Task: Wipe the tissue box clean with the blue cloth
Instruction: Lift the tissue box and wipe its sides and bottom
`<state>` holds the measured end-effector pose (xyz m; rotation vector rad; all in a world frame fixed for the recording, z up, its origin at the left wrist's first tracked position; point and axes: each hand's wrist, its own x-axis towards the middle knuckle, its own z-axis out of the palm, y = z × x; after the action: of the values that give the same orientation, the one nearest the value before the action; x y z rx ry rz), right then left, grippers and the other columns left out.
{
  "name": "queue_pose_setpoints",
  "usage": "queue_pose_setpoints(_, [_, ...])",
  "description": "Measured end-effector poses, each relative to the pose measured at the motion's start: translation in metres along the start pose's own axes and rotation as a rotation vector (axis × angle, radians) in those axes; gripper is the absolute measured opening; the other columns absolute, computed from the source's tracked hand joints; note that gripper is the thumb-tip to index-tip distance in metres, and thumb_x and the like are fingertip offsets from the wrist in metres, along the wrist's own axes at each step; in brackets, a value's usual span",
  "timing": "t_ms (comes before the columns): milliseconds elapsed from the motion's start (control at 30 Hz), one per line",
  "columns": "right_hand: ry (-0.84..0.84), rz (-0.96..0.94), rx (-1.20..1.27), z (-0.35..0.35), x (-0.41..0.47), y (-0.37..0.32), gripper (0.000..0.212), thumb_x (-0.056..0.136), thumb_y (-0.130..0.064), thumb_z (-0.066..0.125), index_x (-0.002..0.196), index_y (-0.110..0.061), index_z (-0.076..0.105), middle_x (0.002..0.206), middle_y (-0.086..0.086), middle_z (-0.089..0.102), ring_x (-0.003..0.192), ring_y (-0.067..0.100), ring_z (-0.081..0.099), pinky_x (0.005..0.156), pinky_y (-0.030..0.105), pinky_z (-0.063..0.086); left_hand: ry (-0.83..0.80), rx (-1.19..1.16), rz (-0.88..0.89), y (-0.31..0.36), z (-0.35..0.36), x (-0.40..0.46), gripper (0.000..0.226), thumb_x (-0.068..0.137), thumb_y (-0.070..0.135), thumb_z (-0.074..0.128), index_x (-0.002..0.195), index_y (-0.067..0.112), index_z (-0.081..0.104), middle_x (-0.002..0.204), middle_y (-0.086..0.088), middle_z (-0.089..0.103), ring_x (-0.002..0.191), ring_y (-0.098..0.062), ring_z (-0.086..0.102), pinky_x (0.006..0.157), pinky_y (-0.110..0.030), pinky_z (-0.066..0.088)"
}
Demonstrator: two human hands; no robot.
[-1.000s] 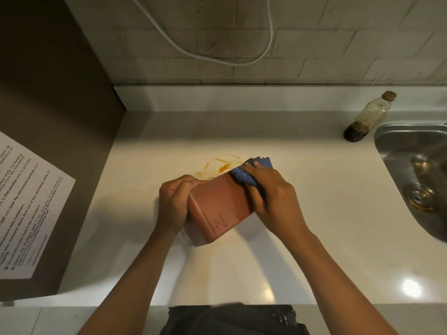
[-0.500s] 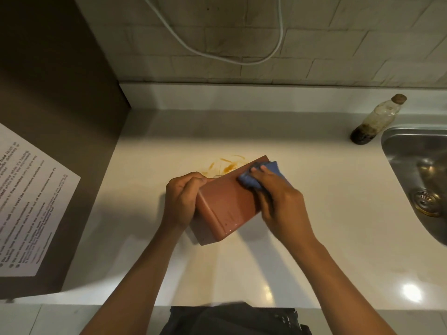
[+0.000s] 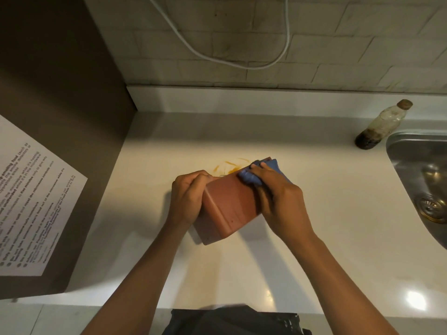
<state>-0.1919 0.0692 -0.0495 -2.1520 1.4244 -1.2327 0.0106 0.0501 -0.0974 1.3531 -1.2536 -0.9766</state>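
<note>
A reddish-brown tissue box (image 3: pixel 229 204) lies tilted on the white counter (image 3: pixel 326 213), its long side running from near left to far right. My left hand (image 3: pixel 187 197) grips its left side. My right hand (image 3: pixel 275 197) presses a folded blue cloth (image 3: pixel 251 175) onto the box's far right end. Most of the cloth is hidden under my fingers; its blue edge shows past them at the far corner.
Orange smears (image 3: pixel 229 165) mark the counter just behind the box. A near-empty bottle (image 3: pixel 382 126) with dark residue stands at the back right beside a steel sink (image 3: pixel 423 184). A dark cabinet side with a printed sheet (image 3: pixel 31 204) rises on the left. A white cable (image 3: pixel 242 61) hangs on the tiled wall.
My right hand with the cloth slid a little down the box's top and then back toward its far right end. My left hand kept its grip on the box.
</note>
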Motion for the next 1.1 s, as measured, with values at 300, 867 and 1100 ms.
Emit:
queue_pose_setpoints(300, [-0.112, -0.111, 0.043, 0.006, -0.006, -0.017, 0.022, 0.098, -0.012, 0.056, 0.114, -0.017, 0.071, 0.116, 0.004, 0.069, 0.113, 0.007, 0.057, 0.103, 0.012, 0.035, 0.012, 0.028, -0.026, 0.001, -0.001, 0.0, 0.036, 0.084, 0.038, 0.048, 0.064, 0.009, 0.052, 0.063, -0.013, 0.054, 0.06, -0.031, 0.047, 0.058, -0.044, 0.043])
queue_pose_setpoints(867, [-0.174, -0.003, -0.022, 0.002, 0.006, -0.026, 0.023, 0.099, -0.012, 0.054, 0.113, -0.012, 0.072, 0.11, 0.002, 0.068, 0.103, 0.018, 0.062, 0.091, 0.034, 0.049, -0.017, 0.022, -0.092, 0.008, -0.001, 0.001, 0.039, 0.084, 0.049, 0.051, 0.07, 0.013, 0.048, 0.066, -0.005, 0.053, 0.065, -0.017, 0.048, 0.066, -0.043, 0.042])
queue_pose_setpoints(1100, [-0.231, -0.152, 0.068, 0.019, -0.005, -0.046, 0.026, 0.089, 0.005, 0.066, 0.113, -0.003, 0.072, 0.118, 0.012, 0.069, 0.114, 0.015, 0.061, 0.102, 0.029, 0.046, -0.107, 0.065, -0.254, 0.007, 0.002, 0.01, 0.086, 0.076, 0.094, 0.035, 0.08, 0.015, 0.067, 0.082, -0.004, 0.071, 0.082, -0.015, 0.067, 0.093, -0.039, 0.054])
